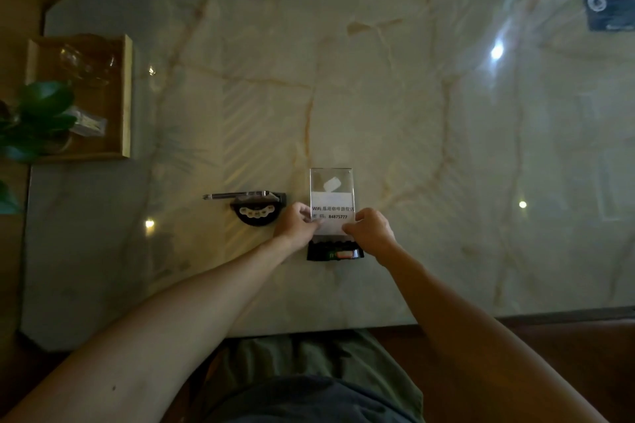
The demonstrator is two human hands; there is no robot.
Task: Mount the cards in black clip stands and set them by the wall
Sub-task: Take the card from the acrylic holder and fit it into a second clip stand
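1. Card, a clear acrylic sheet w/ a white printed slip inside (WiFi line plus digits), is held by its lower corners just above a black clip stand near the front-centre of the marble table. Whether its bottom edge is seated in the clip can't be told.
2. Left hand is pinched shut on the card's lower left corner; right hand is pinched shut on the lower right corner. Both forearms reach in from the near edge.
3. Stand is black, low and wide, w/ something pale red and green showing at its front; details too dim to read.
4. Second black clip stand, w/ a curved base and pale beads on top, is set just left of the left hand. A 2nd clear sheet is seen edge-on at it.
5. Wooden tray sits at the far left edge; glassware and a small packet lie in it, partly covered by plant leaves.
6. Wide bare tabletop is left to the right and beyond the card, w/ light glare on it.
7. Dark blue item lies at the far right corner.
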